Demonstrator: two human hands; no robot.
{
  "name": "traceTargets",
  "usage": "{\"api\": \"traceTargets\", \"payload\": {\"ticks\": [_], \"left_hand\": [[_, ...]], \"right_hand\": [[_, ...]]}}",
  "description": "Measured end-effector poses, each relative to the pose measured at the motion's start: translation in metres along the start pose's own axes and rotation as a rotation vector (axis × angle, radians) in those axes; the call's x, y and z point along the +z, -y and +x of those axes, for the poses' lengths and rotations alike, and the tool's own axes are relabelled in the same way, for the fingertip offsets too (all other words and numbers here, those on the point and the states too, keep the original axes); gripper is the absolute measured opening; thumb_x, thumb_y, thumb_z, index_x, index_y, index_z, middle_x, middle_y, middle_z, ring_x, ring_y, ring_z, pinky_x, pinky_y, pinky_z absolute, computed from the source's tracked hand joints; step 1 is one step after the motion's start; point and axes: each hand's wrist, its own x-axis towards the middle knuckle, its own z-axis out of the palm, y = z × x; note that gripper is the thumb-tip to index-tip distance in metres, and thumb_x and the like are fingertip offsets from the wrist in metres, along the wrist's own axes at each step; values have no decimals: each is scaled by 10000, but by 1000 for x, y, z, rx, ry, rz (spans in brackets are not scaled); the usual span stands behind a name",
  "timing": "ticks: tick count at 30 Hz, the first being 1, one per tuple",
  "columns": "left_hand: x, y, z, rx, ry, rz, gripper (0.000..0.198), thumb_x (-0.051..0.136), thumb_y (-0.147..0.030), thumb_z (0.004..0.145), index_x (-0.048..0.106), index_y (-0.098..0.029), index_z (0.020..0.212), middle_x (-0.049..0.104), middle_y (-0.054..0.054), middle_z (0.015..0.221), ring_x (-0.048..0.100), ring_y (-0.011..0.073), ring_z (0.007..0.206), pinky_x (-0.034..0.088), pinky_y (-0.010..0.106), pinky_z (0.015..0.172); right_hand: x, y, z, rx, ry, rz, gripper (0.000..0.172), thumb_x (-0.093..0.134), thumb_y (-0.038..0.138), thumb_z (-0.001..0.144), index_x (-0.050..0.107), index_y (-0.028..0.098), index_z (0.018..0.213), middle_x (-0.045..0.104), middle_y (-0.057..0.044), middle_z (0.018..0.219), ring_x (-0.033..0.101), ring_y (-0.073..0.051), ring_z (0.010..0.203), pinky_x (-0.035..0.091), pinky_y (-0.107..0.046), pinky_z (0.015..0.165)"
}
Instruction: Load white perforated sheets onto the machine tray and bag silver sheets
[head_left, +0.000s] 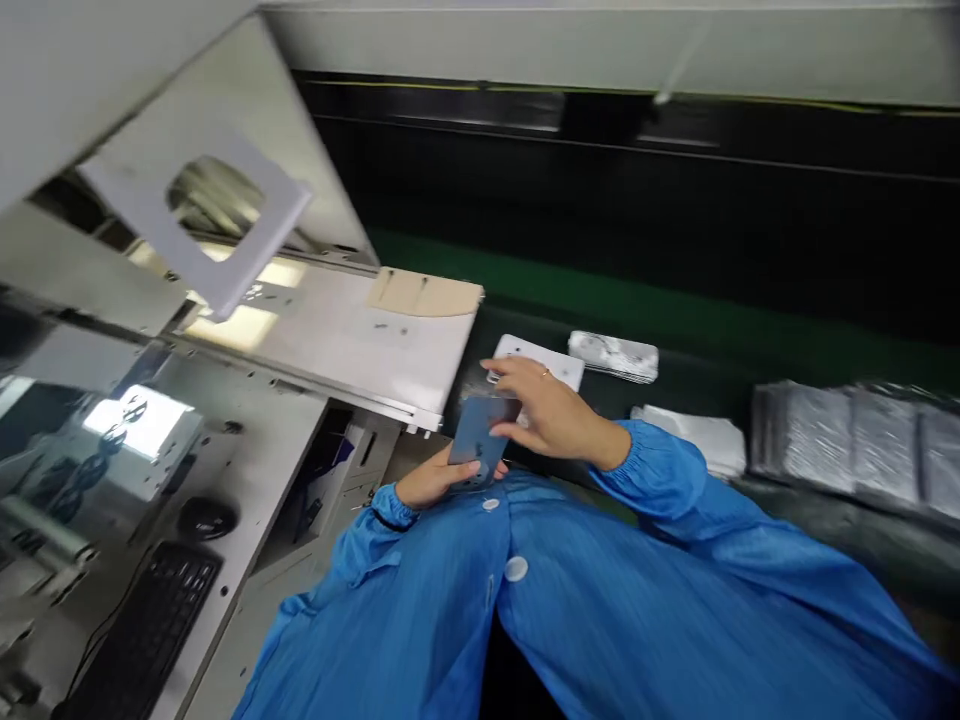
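Observation:
A flat blue rectangular panel (478, 440) with rounded corners, about phone size, is tilted in front of my body. My left hand (439, 478) grips its lower end, thumb on the face and fingertips showing at the far edge. My right hand (551, 415), with a ring on one finger, hovers over the panel's upper right corner. Its thumb lies over the panel's right edge, and the other fingers stretch past the top, apart from the thumb. Something clear and shiny shows by the top edge, too blurred to name. Behind the fingers lies a white card-like sheet (568, 370).
On the dark green bench sit a stack of silvery-white flat pieces (615, 357), a white stack (701, 440) and several plastic-wrapped bundles (817, 430). To the left are a white machine shelf (352, 350) with a beige pad (427, 293), a mouse (207, 518) and a keyboard (142, 635).

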Motion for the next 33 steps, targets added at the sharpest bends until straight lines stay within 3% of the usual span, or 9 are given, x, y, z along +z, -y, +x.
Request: {"api": "traceTargets", "payload": {"ticks": [3, 5, 9, 14, 19, 23, 28, 31, 33], "left_hand": [[21, 0, 25, -104, 23, 14, 384, 702, -324, 791, 622, -124, 1109, 706, 130, 1023, 670, 227, 943, 465, 407, 936], [36, 0, 39, -173, 34, 11, 490, 722, -285, 773, 550, -147, 1210, 700, 118, 1026, 674, 226, 936, 453, 431, 947], [56, 1, 55, -66, -135, -98, 574, 700, -364, 787, 450, -227, 1286, 593, 120, 1276, 612, 240, 1113, 415, 444, 1000], [66, 11, 46, 99, -332, -201, 513, 702, -395, 787, 468, -225, 1211, 540, 150, 1365, 580, 246, 1183, 394, 438, 1015], [77, 34, 36, 102, -348, -268, 476, 713, -366, 791, 495, -203, 1181, 577, 164, 1312, 628, 242, 1107, 408, 437, 986], [79, 51, 30, 126, -350, -312, 452, 713, -368, 798, 509, -207, 1168, 603, 156, 1277, 642, 228, 1078, 408, 432, 976], [80, 62, 24, 158, -325, -328, 422, 686, -348, 828, 508, -202, 1181, 609, 159, 1273, 640, 224, 1097, 387, 442, 1002], [78, 63, 22, 156, -324, -329, 446, 706, -365, 809, 509, -199, 1173, 616, 159, 1260, 646, 217, 1080, 387, 435, 1000], [77, 61, 22, 148, -321, -329, 474, 730, -390, 782, 515, -201, 1160, 624, 155, 1246, 648, 209, 1065, 394, 424, 992]], "right_hand": [[-13, -2, -33, -281, 207, -210, 134, 526, 227, 921, 595, 208, 1034, 421, -57, 1477, 229, -286, 1431, 221, -619, 1136], [-18, -12, -53, -320, 282, -269, 145, 459, 185, 947, 597, 230, 946, 489, 4, 1422, 317, -224, 1393, 192, -602, 1153], [-37, -76, -96, 51, 172, -333, 120, 537, 201, 884, 601, 256, 969, 584, 15, 1286, 470, -193, 1252, 268, -515, 1132], [-62, -203, -145, 435, -58, -404, 230, 681, 345, 775, 587, 141, 826, 613, -250, 1057, 582, -311, 969, 451, -459, 797], [-27, -282, -154, 561, -94, -286, 451, 654, 547, 765, 436, 249, 507, 510, -91, 551, 438, -181, 482, 322, -383, 498], [0, -309, -154, 644, -66, -213, 535, 626, 646, 744, 405, 260, 447, 414, -24, 479, 379, -154, 410, 313, -405, 499], [11, -327, -160, 768, -20, -211, 571, 581, 724, 714, 404, 264, 427, 449, -75, 477, 450, -201, 431, 339, -453, 503], [12, -321, -159, 834, -32, -259, 521, 597, 710, 695, 502, 239, 494, 570, -204, 623, 602, -338, 674, 385, -537, 582], [10, -307, -155, 805, 70, -371, 425, 599, 617, 736, 679, 205, 804, 624, -304, 960, 561, -463, 1035, 361, -667, 727]]}}
